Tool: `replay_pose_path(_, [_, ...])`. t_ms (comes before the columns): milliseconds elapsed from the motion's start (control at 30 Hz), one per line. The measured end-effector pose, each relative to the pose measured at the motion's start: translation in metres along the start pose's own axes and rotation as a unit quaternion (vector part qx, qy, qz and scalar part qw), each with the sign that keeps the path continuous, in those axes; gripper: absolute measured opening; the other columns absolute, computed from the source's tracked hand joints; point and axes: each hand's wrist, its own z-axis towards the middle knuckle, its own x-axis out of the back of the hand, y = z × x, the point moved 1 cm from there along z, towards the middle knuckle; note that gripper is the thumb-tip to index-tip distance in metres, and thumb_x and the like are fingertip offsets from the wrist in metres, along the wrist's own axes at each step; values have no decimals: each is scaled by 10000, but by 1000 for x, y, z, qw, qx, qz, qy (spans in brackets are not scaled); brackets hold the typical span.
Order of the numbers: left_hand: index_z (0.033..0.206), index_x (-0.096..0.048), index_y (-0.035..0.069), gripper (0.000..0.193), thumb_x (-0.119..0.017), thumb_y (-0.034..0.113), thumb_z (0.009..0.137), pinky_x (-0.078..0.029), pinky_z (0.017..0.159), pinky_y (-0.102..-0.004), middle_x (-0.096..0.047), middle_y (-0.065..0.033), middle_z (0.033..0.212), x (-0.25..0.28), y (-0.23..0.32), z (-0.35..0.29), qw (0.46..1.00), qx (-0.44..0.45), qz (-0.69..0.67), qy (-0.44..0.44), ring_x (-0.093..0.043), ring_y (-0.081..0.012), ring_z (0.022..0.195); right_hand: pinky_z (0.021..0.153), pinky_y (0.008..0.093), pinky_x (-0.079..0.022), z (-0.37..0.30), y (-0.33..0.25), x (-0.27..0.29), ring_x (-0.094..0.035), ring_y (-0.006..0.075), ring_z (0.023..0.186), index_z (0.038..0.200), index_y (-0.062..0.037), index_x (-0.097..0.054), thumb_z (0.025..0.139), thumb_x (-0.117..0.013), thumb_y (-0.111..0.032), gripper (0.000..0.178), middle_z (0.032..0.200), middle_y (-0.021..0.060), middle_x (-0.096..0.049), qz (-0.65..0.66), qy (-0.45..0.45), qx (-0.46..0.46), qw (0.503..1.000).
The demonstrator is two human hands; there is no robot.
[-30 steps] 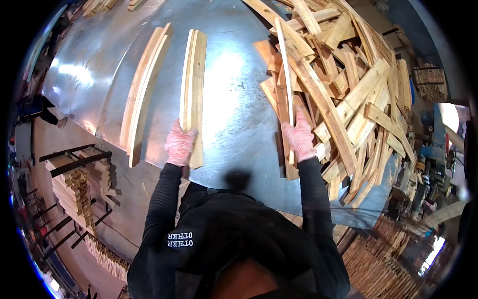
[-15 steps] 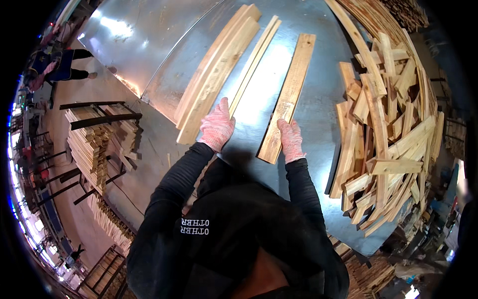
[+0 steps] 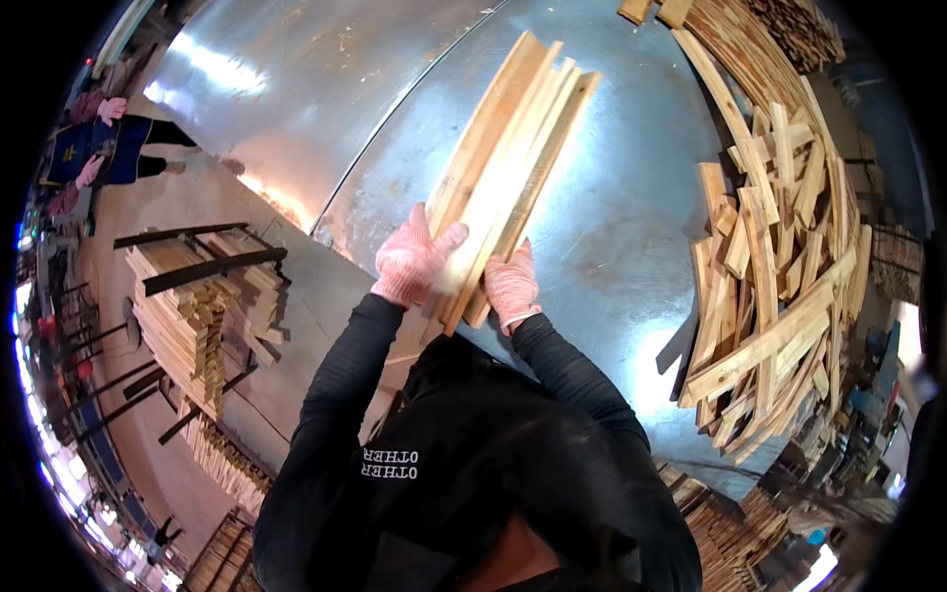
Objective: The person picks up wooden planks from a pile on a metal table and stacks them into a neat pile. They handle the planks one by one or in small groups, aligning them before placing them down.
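Observation:
Several pale wooden boards [image 3: 490,163] stand close together side by side on the metal table [image 3: 631,197], their far ends pointing away from me. At the near end my left hand [image 3: 412,260], in a pink-white knit glove, closes on the left side of the bundle with its thumb over the wood. My right hand [image 3: 513,286], gloved alike, grips the right side, its fingers partly hidden behind the outermost board. The near ends look slightly blurred between both hands.
A jumbled heap of wooden pieces [image 3: 769,266] covers the table's right side. Stacked boards [image 3: 178,296] rest on a dark metal rack on the floor at left. Beyond it stands another person [image 3: 104,148] in a dark apron and pink gloves. A seam [image 3: 395,116] crosses the table.
My right hand has moved left, bringing its board against the others. The spread boards now form one tight bundle between my hands, shifted right of where the left-hand boards lay.

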Motion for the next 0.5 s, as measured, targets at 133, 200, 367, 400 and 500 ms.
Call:
replay_pose_path(133, [1433,-350,-62,1106,-766,641,688,-495,934,-444,-597,-268,1210,-31,26,-24,980,-47,174,83,-597,-409,1111,988,407,-471,-6,-24,-3,-592,408,1157,1425,17,-419,886,-628,-197,616,1196,245,-639,50,-25,-18,998])
replay_pose_path(200, [1472,-311,-60,1114,-821,535,680,-475,975,-442,-564,-274,1267,-23,29,-14,998,0,63,-23,-568,-404,1163,995,414,-463,-7,-16,18,-593,402,1162,1408,20,-445,879,-636,-223,613,1219,244,-634,-18,-6,-48,999])
replay_pose_path(367, [1493,-220,-102,1180,-851,479,684,-326,1119,-546,-399,-354,1425,-45,2,-19,948,-131,269,110,-405,-429,1360,979,455,-484,-31,-11,151,-591,435,1113,1395,-56,-488,896,-591,-230,539,1217,233,-624,-198,91,49,975])
replay_pose_path(400, [1482,-268,-76,1150,-855,473,660,-317,1116,-569,-392,-337,1443,-40,25,-19,923,-234,260,164,-389,-431,1375,954,457,-495,-42,-14,185,-607,406,1081,1385,-72,-503,889,-594,-209,523,1189,207,-634,-281,121,88,948])
replay_pose_path(500, [1432,-389,-8,1020,-851,420,629,-321,1100,-590,-408,-279,1455,-8,132,-30,815,-462,296,185,-391,-423,1373,838,433,-536,-77,-47,260,-641,333,955,1326,-84,-554,845,-628,-145,490,1060,132,-646,-446,111,254,851])
